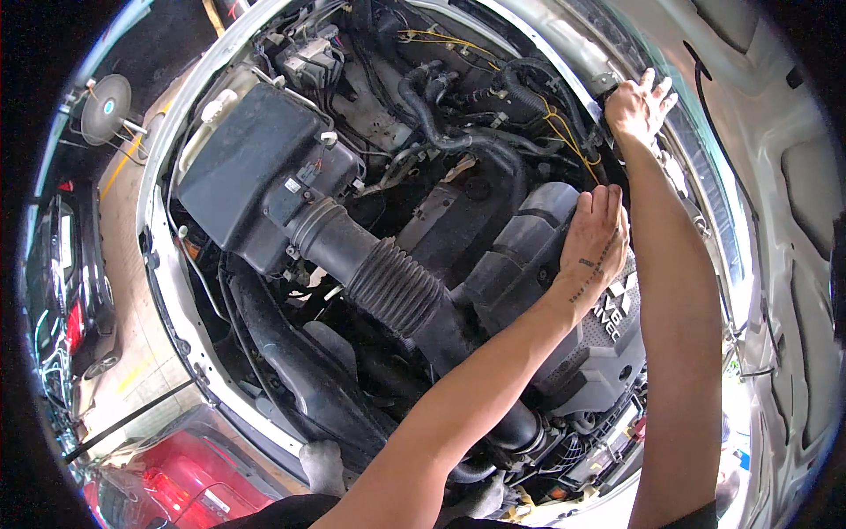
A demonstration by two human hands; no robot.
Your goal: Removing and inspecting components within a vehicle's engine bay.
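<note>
My left hand (595, 238) on engine cover (608, 344); right hand (636, 108) on bay edge behind it. Airbox (247, 172) left, hose (388, 282) between airbox and cover.
</note>
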